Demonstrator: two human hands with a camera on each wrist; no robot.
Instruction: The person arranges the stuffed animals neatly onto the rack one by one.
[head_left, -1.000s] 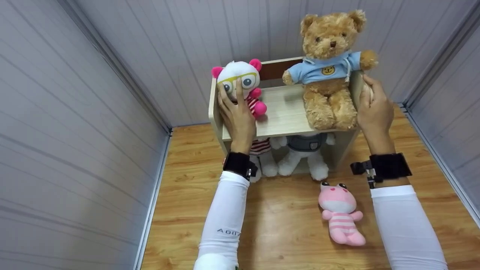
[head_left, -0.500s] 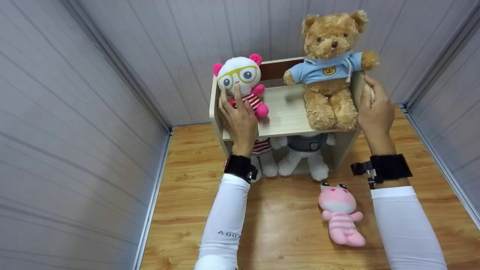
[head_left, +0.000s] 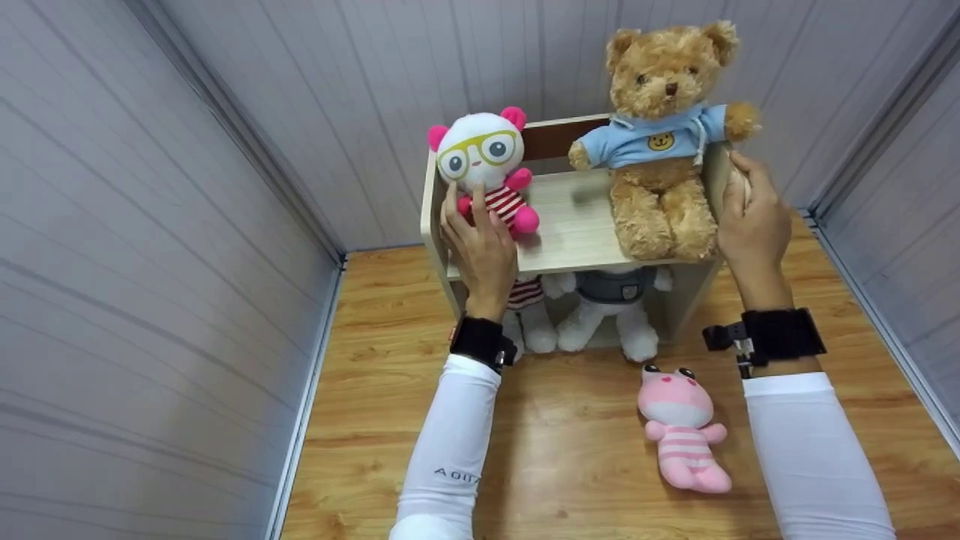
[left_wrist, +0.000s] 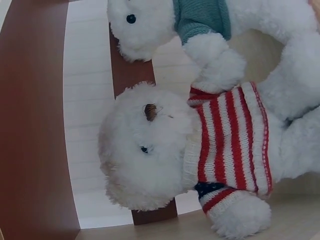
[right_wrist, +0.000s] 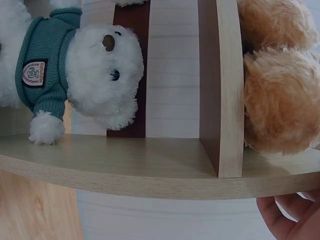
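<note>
1. The small white plush doll with pink ears, yellow glasses and a red-striped shirt (head_left: 484,171) sits upright on the top board of the low pale wooden shelf unit (head_left: 577,232), at its left end, long axis running up and down.
2. The left hand (head_left: 480,244) is right below and in front of it. The fingers (head_left: 470,214) are straight and reach up to the doll's striped belly, touching but not wrapped round it, so this grip is open and the doll stands on its own.
3. From that hand the doll lies up and away, toward the back wall. It is far nearer the left hand than the right.
4. The right hand (head_left: 750,225) grips the shelf unit's right side panel, fingers curled over its edge.
5. Just inside that panel sits the large tan teddy bear in a light blue hoodie (head_left: 664,142), well apart from the doll.
6. Below, in the lower compartment, a white fluffy bear in a red-striped jumper (left_wrist: 200,155) and a white fluffy bear in a teal jumper (right_wrist: 75,75) stand side by side.
7. On the wooden floor (head_left: 570,450) lies a pink striped plush (head_left: 682,427), near the right forearm.
</note>
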